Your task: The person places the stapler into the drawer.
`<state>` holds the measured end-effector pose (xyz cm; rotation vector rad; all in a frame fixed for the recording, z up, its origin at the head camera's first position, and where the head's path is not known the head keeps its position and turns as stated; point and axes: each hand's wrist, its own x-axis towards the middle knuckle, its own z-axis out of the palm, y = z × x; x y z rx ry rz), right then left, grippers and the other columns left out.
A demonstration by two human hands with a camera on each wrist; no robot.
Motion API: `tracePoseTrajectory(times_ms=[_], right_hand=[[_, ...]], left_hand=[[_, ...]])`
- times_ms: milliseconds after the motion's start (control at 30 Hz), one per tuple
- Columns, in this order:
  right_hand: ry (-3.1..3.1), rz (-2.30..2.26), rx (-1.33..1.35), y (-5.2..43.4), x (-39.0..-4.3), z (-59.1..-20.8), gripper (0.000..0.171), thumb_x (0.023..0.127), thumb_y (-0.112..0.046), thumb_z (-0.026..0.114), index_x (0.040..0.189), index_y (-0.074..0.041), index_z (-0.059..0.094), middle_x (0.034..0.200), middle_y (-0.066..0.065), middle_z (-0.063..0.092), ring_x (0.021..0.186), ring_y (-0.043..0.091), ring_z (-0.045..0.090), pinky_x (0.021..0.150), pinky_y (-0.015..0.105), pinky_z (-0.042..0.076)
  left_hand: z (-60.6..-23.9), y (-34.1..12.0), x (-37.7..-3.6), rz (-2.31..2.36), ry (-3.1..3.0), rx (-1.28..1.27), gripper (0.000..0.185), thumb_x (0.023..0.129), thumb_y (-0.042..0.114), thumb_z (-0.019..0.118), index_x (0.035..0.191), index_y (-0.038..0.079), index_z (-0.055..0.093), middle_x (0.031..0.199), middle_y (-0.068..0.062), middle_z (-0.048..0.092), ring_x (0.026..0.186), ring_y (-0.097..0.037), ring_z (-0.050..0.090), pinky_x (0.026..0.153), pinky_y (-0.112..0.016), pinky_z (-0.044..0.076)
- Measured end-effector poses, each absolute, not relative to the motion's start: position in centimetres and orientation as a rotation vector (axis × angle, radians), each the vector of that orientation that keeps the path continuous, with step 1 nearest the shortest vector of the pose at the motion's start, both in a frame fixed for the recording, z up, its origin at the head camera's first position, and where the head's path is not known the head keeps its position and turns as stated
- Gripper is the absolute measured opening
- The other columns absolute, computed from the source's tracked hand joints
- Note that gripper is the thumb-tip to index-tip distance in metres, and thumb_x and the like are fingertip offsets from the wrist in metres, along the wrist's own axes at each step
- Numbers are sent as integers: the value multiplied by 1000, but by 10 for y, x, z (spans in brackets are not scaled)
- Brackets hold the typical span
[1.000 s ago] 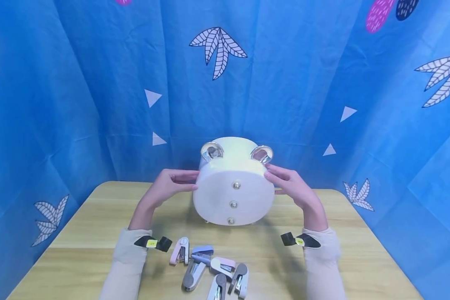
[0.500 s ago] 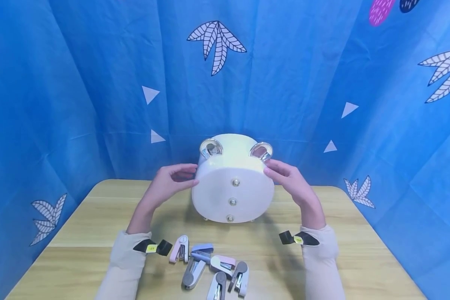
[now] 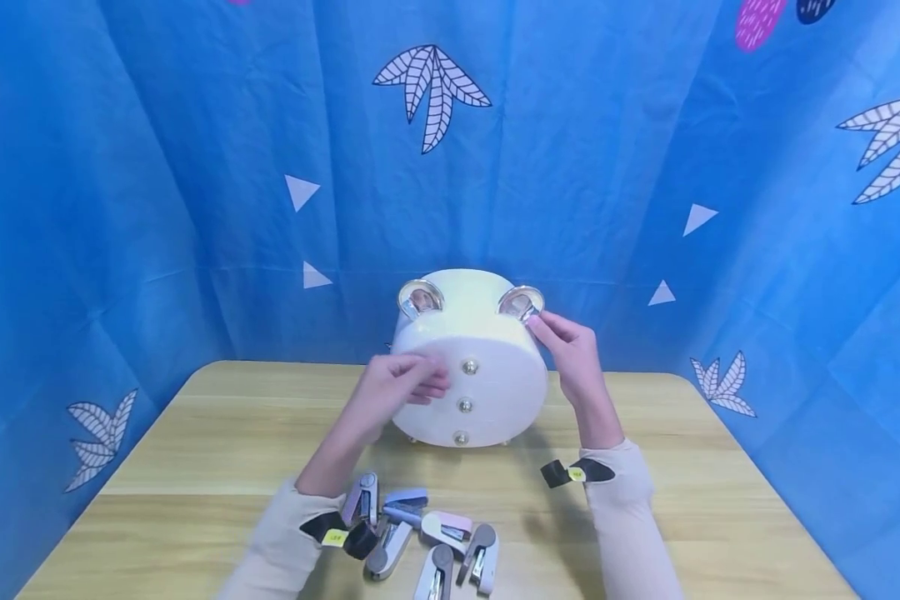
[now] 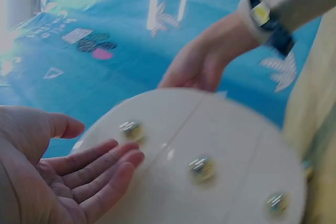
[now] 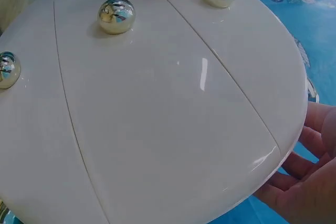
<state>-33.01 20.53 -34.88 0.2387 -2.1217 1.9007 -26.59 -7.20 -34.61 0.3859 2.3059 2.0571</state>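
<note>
We see one blue cloth backdrop filling the top and both sides of the head view, and one wooden table across the lower half. In the middle of the frame, at the far part of the table, stands one white round box. Its flat face is turned to us, and it carries three small shiny knobs in a line from top to bottom. Two shiny ear-shaped rings sit on its upper edge, one left and one right.

At the lower centre of the frame lies a heap of six small staplers, in pink, blue and grey, touching one another.

There are two hands, both in pale sleeves with a dark wrist band. The left hand is raised in front of the left part of the box face, close to the top knob; its fingers are relaxed and nearly straight, holding nothing. The right hand lies against the right side of the box, fingers stretched upward, with the fingertips near the right ring. It is not closed around anything.
</note>
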Motion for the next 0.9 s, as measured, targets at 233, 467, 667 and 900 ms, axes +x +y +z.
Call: tracePoseTrajectory(times_ms=[233,467,667,900], right_hand=[[-2265,1805,225,211,-326,-339,40,97,-28,71,125,0,71,111,7,77,104,7,67,97,34,58],[-2349,1800,317,215,-328,-319,41,96,-25,73,123,5,70,111,11,76,106,16,69,97,50,57],[-2417,1783,335,217,-329,-310,40,99,-22,68,129,4,67,131,26,66,118,24,65,93,45,59],[-2478,1746,348,217,-331,-303,39,99,-21,68,129,3,67,131,25,66,119,26,65,88,42,61]], left_hand=[[-363,-42,-267,2071,2057,397,46,104,36,57,122,-5,68,115,-21,75,105,-28,75,89,-36,61],[-367,-27,-271,2185,1865,324,49,104,37,58,127,-5,66,119,-22,73,109,-28,74,91,-36,60],[-364,-21,-271,2195,1888,256,44,103,34,58,123,-4,69,115,-20,75,105,-26,75,88,-34,61],[-363,-19,-266,2199,1921,223,40,102,33,60,117,-3,71,109,-19,77,99,-24,77,84,-33,62]])
